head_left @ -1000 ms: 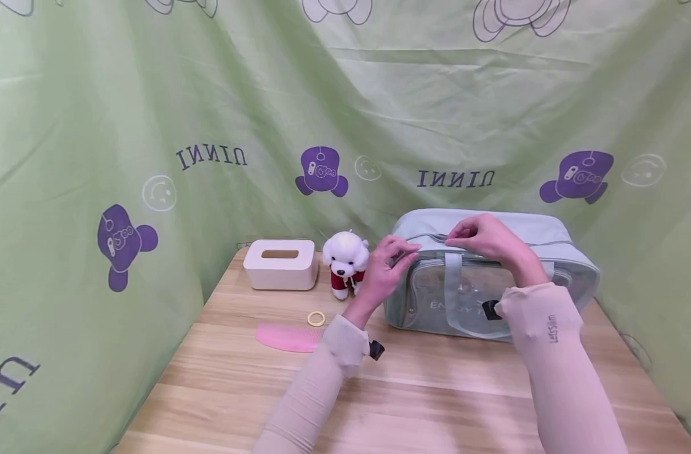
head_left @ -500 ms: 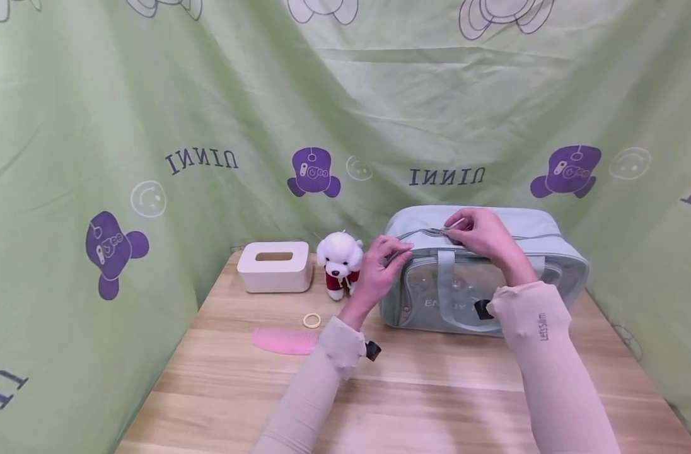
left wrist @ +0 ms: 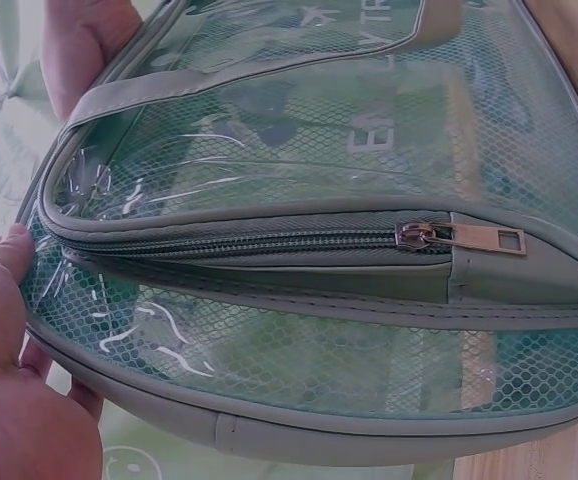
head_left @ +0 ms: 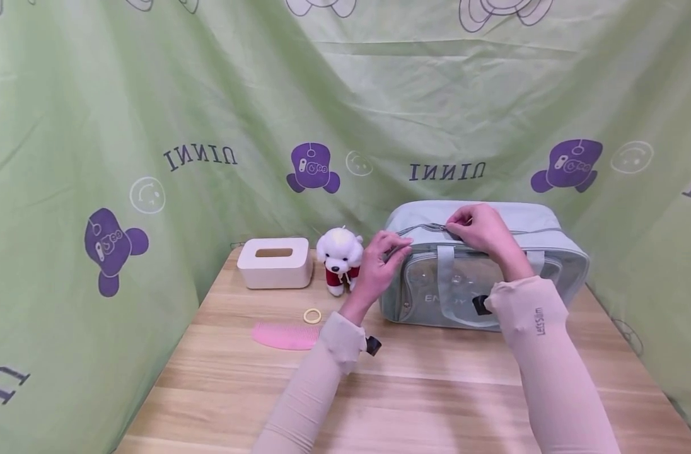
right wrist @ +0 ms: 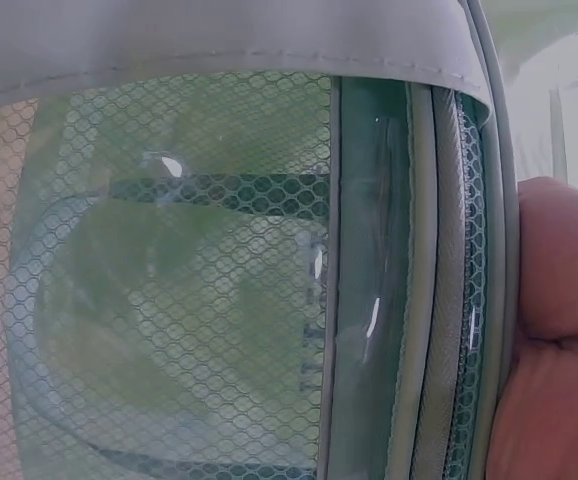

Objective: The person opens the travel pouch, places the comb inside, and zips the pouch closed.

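A pale green, clear-fronted bag (head_left: 470, 277) is standing on the counter (head_left: 402, 391), just below and beyond both hands. The left hand (head_left: 376, 268) is pinching its upper edge; the right hand (head_left: 481, 230) is pinching at the top zip (head_left: 433, 226), its fingers hiding whether they are holding the pull. Since half a second ago, both hands are staying at nearly the same spots, so the zip work seems to be advancing little. A white plush dog (head_left: 338, 258) is standing just left of the left hand.
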`<state>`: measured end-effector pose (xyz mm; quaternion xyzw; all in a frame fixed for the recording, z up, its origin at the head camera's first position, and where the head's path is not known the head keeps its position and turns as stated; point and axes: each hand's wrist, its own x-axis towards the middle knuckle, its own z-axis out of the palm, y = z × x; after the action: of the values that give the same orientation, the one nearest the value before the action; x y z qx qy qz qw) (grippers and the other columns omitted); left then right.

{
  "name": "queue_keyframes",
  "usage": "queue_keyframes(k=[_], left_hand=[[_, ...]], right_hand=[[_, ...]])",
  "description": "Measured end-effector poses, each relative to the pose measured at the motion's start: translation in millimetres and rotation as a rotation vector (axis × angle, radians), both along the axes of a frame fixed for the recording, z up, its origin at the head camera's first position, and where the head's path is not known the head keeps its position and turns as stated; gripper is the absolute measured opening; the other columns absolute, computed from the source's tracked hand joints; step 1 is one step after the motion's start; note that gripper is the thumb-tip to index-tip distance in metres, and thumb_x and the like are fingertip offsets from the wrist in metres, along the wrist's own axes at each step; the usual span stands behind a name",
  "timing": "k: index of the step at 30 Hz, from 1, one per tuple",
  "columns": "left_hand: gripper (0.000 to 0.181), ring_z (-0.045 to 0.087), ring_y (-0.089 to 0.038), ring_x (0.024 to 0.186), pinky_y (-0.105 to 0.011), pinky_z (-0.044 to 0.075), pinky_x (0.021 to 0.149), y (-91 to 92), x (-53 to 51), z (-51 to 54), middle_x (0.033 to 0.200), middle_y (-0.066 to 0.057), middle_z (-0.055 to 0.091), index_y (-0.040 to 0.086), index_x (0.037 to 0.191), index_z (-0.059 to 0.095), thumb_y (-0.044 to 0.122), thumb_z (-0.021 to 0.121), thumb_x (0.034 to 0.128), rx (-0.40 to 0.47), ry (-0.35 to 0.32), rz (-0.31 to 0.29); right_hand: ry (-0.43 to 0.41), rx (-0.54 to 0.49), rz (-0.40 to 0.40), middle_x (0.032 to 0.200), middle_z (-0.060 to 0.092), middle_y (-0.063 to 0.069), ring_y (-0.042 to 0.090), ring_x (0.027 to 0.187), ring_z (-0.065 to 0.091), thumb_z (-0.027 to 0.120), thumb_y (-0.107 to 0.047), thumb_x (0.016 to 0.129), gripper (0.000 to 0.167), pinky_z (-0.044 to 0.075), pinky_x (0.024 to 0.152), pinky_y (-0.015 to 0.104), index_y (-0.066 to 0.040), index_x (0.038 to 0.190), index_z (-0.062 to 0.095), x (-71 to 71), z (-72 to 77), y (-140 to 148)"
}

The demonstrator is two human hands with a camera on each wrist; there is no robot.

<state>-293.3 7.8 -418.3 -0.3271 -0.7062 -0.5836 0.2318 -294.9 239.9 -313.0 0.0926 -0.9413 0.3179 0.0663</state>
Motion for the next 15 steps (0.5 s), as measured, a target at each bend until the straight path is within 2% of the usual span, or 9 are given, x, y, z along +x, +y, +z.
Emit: queue_keyframes(k=[1, 6, 15], left_hand=[[0.021, 0.063, -0.025, 0.11, -0.029, 0.053, 0.103, -0.3, -3.4, -3.7, 0.11, -0.012, 0.066, 0.005, 0.116, 0.075, 0.01, 0.072, 0.096, -0.006, -0.001, 0.0], [0.021, 0.063, -0.026, 0.109, -0.029, 0.053, 0.103, -0.5, -1.4, -2.9, 0.11, -0.012, 0.066, 0.005, 0.116, 0.074, 0.01, 0.072, 0.0961, -0.017, -0.005, 0.007], [0.02, 0.063, -0.025, 0.105, -0.028, 0.054, 0.099, -0.2, -2.1, -2.4, 0.109, -0.012, 0.066, 0.005, 0.116, 0.075, 0.01, 0.072, 0.0965, -0.014, 0.002, 0.016]], right_hand=[[-0.005, 0.002, 0.001, 0.093, 0.072, 0.013, 0.025, 0.089, 0.06, 0.067, -0.02, 0.098, 0.022, 0.045, 0.087, 0.041, -0.001, 0.104, 0.076, -0.2, 0.3, -1.1], [-0.031, 0.032, 0.008, 0.094, 0.07, 0.014, 0.029, 0.092, 0.06, 0.063, -0.021, 0.1, 0.024, 0.045, 0.09, 0.043, 0.001, 0.102, 0.073, -1.4, 0.4, -3.5], [-0.055, 0.041, 0.007, 0.088, 0.073, 0.01, 0.022, 0.083, 0.061, 0.071, -0.024, 0.097, 0.024, 0.046, 0.084, 0.04, -0.001, 0.1, 0.077, -1.3, 0.9, -2.6]])
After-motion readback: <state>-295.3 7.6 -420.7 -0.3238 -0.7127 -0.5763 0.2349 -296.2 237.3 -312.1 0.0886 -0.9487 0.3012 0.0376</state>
